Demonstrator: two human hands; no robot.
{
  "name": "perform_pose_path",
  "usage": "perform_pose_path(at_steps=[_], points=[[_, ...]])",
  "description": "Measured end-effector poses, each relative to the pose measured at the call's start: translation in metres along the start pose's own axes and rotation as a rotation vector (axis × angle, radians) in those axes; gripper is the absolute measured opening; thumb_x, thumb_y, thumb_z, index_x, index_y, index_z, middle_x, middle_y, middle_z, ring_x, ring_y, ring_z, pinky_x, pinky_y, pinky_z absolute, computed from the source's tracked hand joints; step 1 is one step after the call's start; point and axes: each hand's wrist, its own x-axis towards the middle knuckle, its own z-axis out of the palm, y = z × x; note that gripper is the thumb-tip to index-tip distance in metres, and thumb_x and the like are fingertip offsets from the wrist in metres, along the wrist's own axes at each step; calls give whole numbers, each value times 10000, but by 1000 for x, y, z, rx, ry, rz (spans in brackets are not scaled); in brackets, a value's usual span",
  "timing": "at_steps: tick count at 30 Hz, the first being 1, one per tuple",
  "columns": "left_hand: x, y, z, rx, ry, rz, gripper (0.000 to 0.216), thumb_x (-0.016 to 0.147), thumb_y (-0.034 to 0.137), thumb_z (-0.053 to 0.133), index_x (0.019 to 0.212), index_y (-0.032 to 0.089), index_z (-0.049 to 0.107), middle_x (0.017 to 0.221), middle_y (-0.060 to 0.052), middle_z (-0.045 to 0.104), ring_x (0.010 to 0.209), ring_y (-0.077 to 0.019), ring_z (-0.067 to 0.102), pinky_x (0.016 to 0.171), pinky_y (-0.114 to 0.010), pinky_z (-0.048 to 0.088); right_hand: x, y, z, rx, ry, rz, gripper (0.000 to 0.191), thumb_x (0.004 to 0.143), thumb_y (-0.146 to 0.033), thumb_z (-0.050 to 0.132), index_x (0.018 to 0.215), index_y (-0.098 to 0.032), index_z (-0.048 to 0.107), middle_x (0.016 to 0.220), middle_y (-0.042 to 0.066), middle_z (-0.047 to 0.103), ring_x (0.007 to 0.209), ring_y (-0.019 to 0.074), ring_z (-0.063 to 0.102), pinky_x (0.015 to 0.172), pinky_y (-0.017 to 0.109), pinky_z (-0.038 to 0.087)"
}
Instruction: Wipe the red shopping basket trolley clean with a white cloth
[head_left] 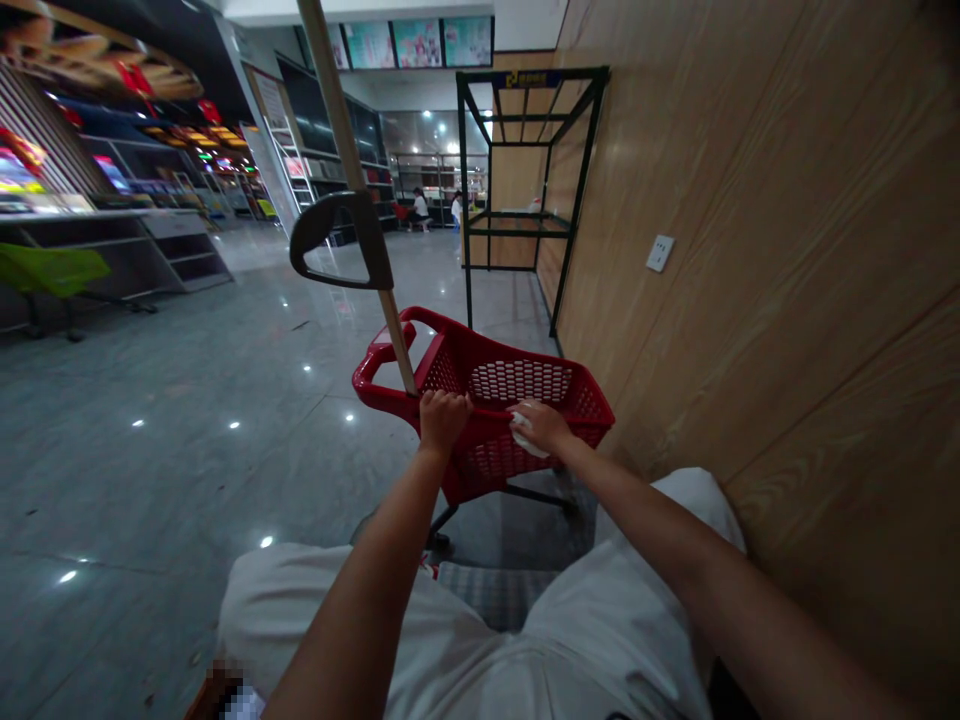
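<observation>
In front of my knees stands a red plastic shopping cart (pixel 521 380) with perforated basket walls and dark legs. The fingers of my left hand (pixel 444 418) are wrapped over its near rim, beside a wooden pole that rises from the cart's handle end. My right hand (pixel 541 428) is closed around a crumpled white cloth or tissue (pixel 529 436), pressed to the same rim further right. A grey plastic loop-shaped piece (pixel 371 240) is fixed on the wooden pole (pixel 400 345).
A wood-panelled wall (pixel 735 200) with a socket (pixel 660 253) runs close on my right. Behind the cart stands a dark green metal frame (pixel 574 200). Grey tiled floor (pixel 187 430) spreads left, towards a counter (pixel 184 250) and a lime-green cart (pixel 56 270). People sit far back.
</observation>
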Motion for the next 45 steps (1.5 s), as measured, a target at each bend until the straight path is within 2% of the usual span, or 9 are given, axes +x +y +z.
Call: perform_pose_path(at_steps=[3, 6, 15, 18, 24, 29, 34, 42, 45], points=[[0, 3, -1, 17, -13, 22, 399, 915, 257, 367, 684, 185, 684, 670, -90, 676, 727, -225, 573, 765, -403, 308, 33, -50, 11, 36, 57, -44, 379, 884, -316, 512, 1244, -199, 535, 1124, 80, 606, 1028, 179, 546, 912, 284, 411], [0, 1, -3, -10, -28, 37, 426, 926, 281, 353, 684, 176, 687, 680, -106, 680, 733, -229, 579, 761, -404, 306, 42, -61, 13, 47, 55, -79, 285, 895, -272, 476, 1138, -185, 598, 1080, 83, 617, 1005, 182, 548, 904, 289, 409], [-1, -2, 0, -42, -31, -2, 465, 930, 282, 329, 665, 166, 692, 674, -112, 680, 720, -225, 579, 776, -404, 304, -26, 39, -10, -73, -13, 4, 346, 877, -408, 512, 1144, -208, 603, 1208, 86, 574, 1113, 204, 518, 988, 360, 356], [0, 3, 2, -49, -14, -19, 473, 937, 276, 315, 676, 160, 692, 679, -117, 678, 726, -229, 576, 775, -409, 300, -7, 11, -1, -21, 67, -45, 301, 863, -337, 532, 1113, -191, 612, 1289, 101, 510, 1200, 207, 450, 1007, 355, 359], [-1, 2, -4, -68, -31, 33, 462, 947, 365, 325, 734, 177, 689, 721, -107, 687, 753, -233, 576, 765, -403, 296, 47, -67, 13, 131, 91, -101, 284, 843, -280, 549, 1098, -161, 588, 1078, 85, 611, 990, 175, 554, 895, 289, 423], [-1, -7, -5, -55, -44, 50, 505, 951, 365, 289, 695, 174, 680, 722, -109, 690, 738, -221, 583, 770, -398, 301, 7, 2, -5, 49, -73, -44, 290, 869, -406, 534, 1035, -190, 634, 1016, 58, 642, 924, 169, 577, 819, 268, 428], [0, -3, 0, -67, 4, -34, 546, 948, 375, 277, 662, 168, 693, 687, -122, 688, 729, -233, 586, 772, -403, 304, -35, 60, -18, -19, -48, 35, 305, 874, -367, 533, 1113, -195, 612, 1146, 74, 598, 1053, 177, 543, 888, 275, 413], [-1, -2, -3, -25, 3, 17, 552, 955, 402, 270, 652, 177, 673, 694, -112, 690, 735, -227, 590, 753, -394, 303, 33, -62, 13, 50, 95, -73, 320, 896, -370, 509, 1148, -185, 574, 1143, 95, 581, 1061, 188, 526, 930, 315, 415], [-2, -7, -6, -8, -28, 57, 527, 948, 414, 285, 665, 188, 667, 710, -106, 691, 744, -229, 592, 759, -396, 309, 31, -56, 11, 46, 68, -78, 333, 890, -377, 522, 1171, -205, 564, 1152, 84, 577, 1035, 185, 542, 911, 308, 426]])
